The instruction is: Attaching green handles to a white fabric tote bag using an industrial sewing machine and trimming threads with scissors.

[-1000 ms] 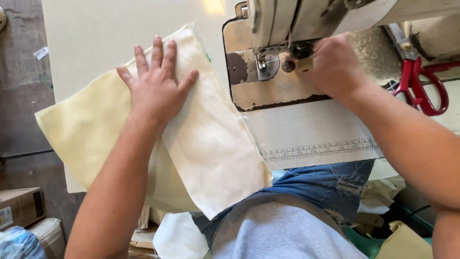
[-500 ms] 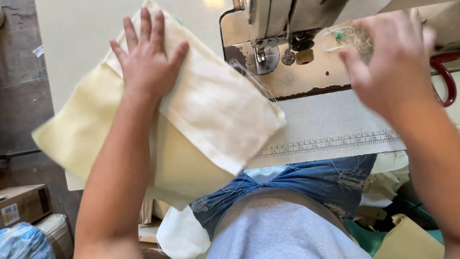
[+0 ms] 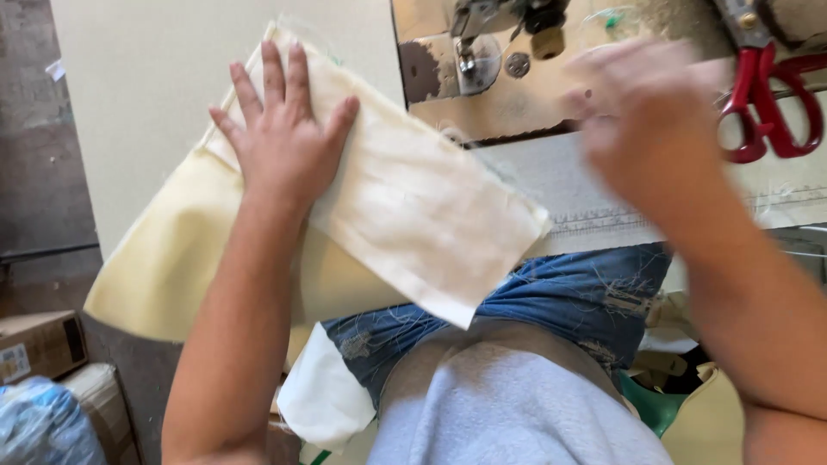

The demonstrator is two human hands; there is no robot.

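Sewing workshop: industrial sewing machine on table, red scissors, cut fabric pieces, cardboard boxes.

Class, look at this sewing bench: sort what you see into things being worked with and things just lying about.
In use:
left hand, flat on the white cloth
yellow cloth beneath it
right hand, blurred, raised near the sewing machine

Lying about:
red scissors
cardboard box
blue plastic bag
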